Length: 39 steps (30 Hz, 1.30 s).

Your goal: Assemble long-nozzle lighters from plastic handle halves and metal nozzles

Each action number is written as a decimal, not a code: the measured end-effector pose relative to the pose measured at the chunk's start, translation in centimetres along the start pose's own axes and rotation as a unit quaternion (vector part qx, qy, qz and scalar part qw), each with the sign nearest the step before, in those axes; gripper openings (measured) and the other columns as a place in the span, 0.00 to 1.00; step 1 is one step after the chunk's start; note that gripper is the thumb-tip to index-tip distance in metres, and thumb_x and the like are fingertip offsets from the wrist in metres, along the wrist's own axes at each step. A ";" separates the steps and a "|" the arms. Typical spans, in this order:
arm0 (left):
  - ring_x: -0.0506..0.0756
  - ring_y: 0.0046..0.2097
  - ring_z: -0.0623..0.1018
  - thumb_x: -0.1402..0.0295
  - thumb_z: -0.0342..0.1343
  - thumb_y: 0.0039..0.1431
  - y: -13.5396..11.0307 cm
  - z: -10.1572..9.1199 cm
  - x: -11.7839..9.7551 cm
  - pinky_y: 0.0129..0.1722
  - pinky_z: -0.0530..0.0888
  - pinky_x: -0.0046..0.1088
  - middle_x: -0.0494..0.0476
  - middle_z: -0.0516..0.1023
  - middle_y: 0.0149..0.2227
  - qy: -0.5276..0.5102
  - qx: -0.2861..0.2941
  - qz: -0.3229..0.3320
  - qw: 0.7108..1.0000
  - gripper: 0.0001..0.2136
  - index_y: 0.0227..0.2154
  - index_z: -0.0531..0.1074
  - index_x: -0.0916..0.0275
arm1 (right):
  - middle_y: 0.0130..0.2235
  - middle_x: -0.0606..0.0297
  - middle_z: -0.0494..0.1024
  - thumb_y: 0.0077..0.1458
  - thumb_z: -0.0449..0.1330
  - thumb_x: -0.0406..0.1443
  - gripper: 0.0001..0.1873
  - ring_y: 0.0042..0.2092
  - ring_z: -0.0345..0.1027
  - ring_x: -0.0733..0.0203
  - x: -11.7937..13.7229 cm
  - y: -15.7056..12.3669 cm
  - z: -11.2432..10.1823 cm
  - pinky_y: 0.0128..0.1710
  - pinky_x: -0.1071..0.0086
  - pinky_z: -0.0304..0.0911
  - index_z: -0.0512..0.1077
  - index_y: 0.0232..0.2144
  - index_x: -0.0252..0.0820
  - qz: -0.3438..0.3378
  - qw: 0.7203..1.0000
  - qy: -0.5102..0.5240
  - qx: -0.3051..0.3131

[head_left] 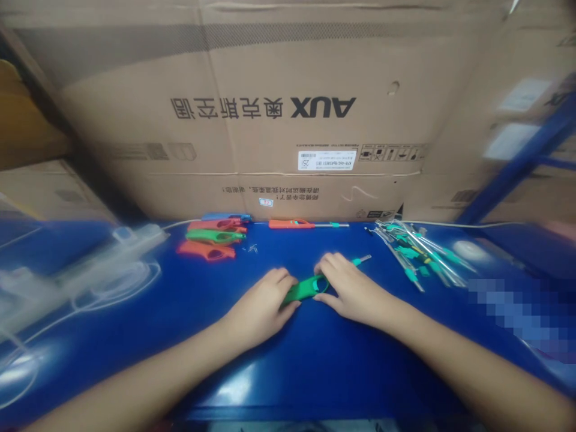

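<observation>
A green plastic lighter body (305,289) lies on the blue table (324,360) between my two hands. My left hand (261,309) is closed on its left end. My right hand (348,287) is closed on its right end, and a thin metal tube with a teal collar (362,260) sticks out past its fingers. Both hands rest on the tabletop near the middle.
A stack of orange, green and blue lighter bodies (213,238) lies at the back left, a complete orange long-nosed lighter (299,224) behind centre, a pile of metal tubes with teal collars (416,252) at the right. Large cardboard boxes (288,108) wall the back. Clear tubing (90,276) lies left.
</observation>
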<state>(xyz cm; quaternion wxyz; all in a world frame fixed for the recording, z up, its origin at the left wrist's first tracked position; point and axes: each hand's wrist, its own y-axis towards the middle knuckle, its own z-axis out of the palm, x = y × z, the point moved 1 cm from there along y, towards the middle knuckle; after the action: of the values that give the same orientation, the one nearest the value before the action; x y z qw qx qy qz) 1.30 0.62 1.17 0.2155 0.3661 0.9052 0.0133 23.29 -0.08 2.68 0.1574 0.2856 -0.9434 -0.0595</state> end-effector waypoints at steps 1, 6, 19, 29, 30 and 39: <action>0.60 0.47 0.73 0.69 0.56 0.65 -0.1 0.1 0.0 0.49 0.74 0.40 0.60 0.73 0.45 -0.005 -0.003 0.002 1.000 0.09 0.47 0.72 0.63 | 0.46 0.55 0.71 0.56 0.67 0.36 0.17 0.48 0.64 0.49 0.0 0.0 0.0 0.48 0.54 0.66 0.66 0.44 0.38 -0.002 1.000 0.000 0.004; 0.60 0.47 0.72 0.69 0.56 0.65 -0.1 0.2 0.3 0.48 0.73 0.40 0.59 0.74 0.45 -0.033 -0.011 0.025 0.999 0.10 0.48 0.72 0.61 | 0.46 0.54 0.72 0.56 0.68 0.39 0.18 0.48 0.65 0.48 0.1 0.1 -0.4 0.47 0.54 0.65 0.67 0.44 0.38 0.021 0.999 -0.005 0.045; 0.62 0.48 0.72 0.68 0.56 0.64 -0.4 0.0 -1.0 0.52 0.71 0.44 0.60 0.74 0.49 0.009 -0.005 0.041 0.999 0.16 0.54 0.68 0.60 | 0.40 0.55 0.72 0.56 0.67 0.45 0.18 0.41 0.65 0.50 1.3 -0.7 -0.5 0.39 0.60 0.61 0.66 0.38 0.40 0.027 0.995 -0.025 0.092; 0.61 0.49 0.74 0.64 0.53 0.69 0.1 0.7 -0.4 0.52 0.70 0.43 0.60 0.75 0.49 0.006 0.010 0.074 0.997 0.14 0.54 0.69 0.58 | 0.38 0.54 0.72 0.58 0.64 0.45 0.16 0.38 0.65 0.50 1.6 -0.8 0.0 0.37 0.59 0.61 0.67 0.38 0.39 0.000 0.998 -0.028 0.064; 0.61 0.49 0.74 0.64 0.53 0.69 0.1 0.7 -0.4 0.52 0.70 0.43 0.60 0.75 0.49 0.003 0.011 0.075 0.997 0.13 0.54 0.69 0.58 | 0.38 0.54 0.72 0.58 0.64 0.45 0.16 0.38 0.65 0.50 1.5 -0.8 0.0 0.37 0.59 0.61 0.67 0.38 0.39 -0.003 0.998 -0.027 0.062; 0.60 0.49 0.73 0.62 0.54 0.68 0.5 0.8 0.5 0.51 0.69 0.40 0.60 0.76 0.49 -0.097 -0.005 0.066 0.993 0.13 0.52 0.72 0.58 | 0.39 0.62 0.73 0.52 0.69 0.45 0.18 0.39 0.67 0.57 -0.2 -0.3 -0.4 0.37 0.66 0.60 0.67 0.37 0.43 0.050 0.989 0.119 0.078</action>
<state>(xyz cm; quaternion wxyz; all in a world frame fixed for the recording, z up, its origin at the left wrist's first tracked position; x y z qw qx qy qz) 1.60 1.20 0.37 0.3025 0.4235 0.8539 -0.0030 23.78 -0.22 2.90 0.2488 0.2542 -0.9329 0.0566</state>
